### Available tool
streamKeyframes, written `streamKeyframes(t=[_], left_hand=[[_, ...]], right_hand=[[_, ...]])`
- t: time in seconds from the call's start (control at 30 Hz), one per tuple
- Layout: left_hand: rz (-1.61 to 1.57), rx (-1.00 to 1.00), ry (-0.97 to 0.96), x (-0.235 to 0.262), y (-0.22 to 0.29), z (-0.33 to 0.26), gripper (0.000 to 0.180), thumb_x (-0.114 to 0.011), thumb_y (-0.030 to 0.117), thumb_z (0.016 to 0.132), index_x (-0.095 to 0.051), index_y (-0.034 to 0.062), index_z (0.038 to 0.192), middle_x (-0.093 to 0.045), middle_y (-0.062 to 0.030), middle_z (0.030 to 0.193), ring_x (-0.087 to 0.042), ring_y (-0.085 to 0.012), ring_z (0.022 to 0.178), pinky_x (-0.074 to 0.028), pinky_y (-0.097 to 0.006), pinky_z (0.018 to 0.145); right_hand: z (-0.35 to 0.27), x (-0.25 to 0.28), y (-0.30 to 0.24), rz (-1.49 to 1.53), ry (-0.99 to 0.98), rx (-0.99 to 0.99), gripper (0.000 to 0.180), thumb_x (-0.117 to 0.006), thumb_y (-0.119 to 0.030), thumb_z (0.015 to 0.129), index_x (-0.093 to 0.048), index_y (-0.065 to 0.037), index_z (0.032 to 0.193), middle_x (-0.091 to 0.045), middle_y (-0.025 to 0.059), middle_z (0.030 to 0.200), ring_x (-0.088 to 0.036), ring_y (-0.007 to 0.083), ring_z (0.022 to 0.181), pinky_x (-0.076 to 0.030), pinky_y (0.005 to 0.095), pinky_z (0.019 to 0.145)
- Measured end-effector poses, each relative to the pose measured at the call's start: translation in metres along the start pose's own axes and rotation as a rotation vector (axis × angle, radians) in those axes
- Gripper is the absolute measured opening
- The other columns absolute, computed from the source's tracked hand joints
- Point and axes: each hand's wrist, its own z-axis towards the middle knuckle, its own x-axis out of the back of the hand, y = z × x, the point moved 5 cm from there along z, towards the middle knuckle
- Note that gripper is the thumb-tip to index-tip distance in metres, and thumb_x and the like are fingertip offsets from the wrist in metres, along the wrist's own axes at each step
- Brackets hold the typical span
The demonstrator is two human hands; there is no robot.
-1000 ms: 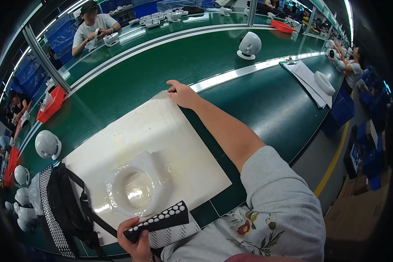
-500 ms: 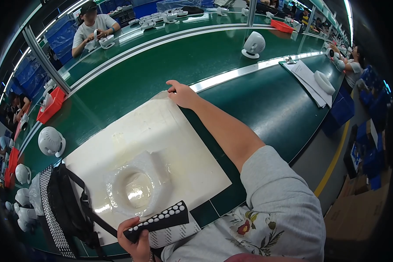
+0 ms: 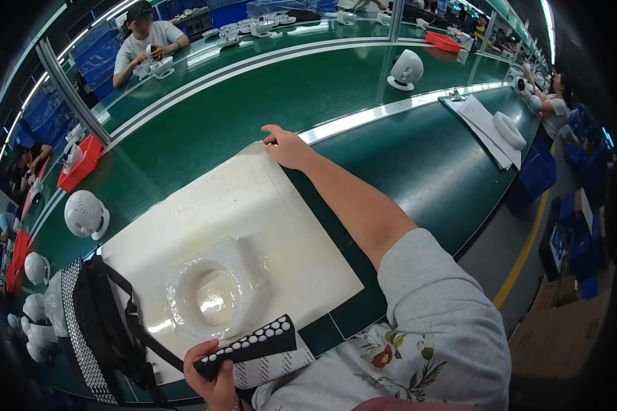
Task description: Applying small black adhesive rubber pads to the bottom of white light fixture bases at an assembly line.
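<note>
My left hand (image 3: pixel 216 380) is closed around a black strip dotted with round white pads (image 3: pixel 250 346), low in the view. A sheet of printed white backing paper (image 3: pixel 274 368) lies just under the strip. My right arm reaches away to the far corner of a white board (image 3: pixel 308 253). There my right hand (image 3: pixel 288 148) rests with its index finger stretched out and the other fingers curled in; what they pinch, if anything, is too small to make out. On the board sits a ring-shaped foam cushion (image 3: pixel 243 274) wrapped in clear plastic, apart from both hands.
A black bag with straps (image 3: pixel 106 322) lies left of the board. Rounded white devices on stands, one at left (image 3: pixel 86 214) and one at right (image 3: pixel 406 70), stand on the green belt (image 3: pixel 253 103). A clipboard with papers (image 3: pixel 476 127) carries a white ring (image 3: pixel 509 130). Co-workers sit beyond.
The white devices on the green belt have shifted slightly to the right. On the far belt, the white parts have slid a little to the left. Both my hands stay where they were.
</note>
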Motion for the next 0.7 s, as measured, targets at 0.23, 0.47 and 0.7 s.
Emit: streamKeyframes(t=[0.23,0.47,0.7], left_hand=[[-0.027,0.01,-0.033,0.001,-0.005,0.0,0.042,-0.07,0.023,0.07,-0.053,-0.0048,0.095,-0.055,-0.0088,0.091,-0.052,-0.0146,0.079,-0.04,-0.023,0.072],[0.058,-0.178,-0.122,0.013,-0.007,-0.001,0.027,-0.072,0.012,0.064,-0.051,-0.0006,0.075,-0.059,-0.0154,0.087,-0.058,-0.0214,0.072,-0.046,-0.028,0.065],[0.054,-0.086,-0.128,0.008,-0.02,0.001,0.033,-0.075,0.021,0.066,-0.051,-0.0003,0.073,-0.059,-0.0145,0.085,-0.057,-0.018,0.065,-0.046,-0.027,0.06]], right_hand=[[-0.024,0.008,-0.088,0.002,-0.115,0.367,0.024,-0.055,-0.02,0.082,-0.06,-0.006,0.1,-0.061,0.0106,0.098,-0.056,0.0236,0.093,-0.043,0.0313,0.081],[-0.181,0.062,-0.264,1.262,-0.443,1.255,0.026,-0.055,-0.022,0.084,-0.059,-0.001,0.098,-0.06,0.011,0.088,-0.057,0.0264,0.08,-0.045,0.0336,0.072],[-0.176,0.064,-0.256,1.253,-0.496,1.126,0.029,-0.055,-0.025,0.084,-0.059,0.0,0.098,-0.059,0.0118,0.09,-0.057,0.0266,0.082,-0.044,0.0333,0.073]])
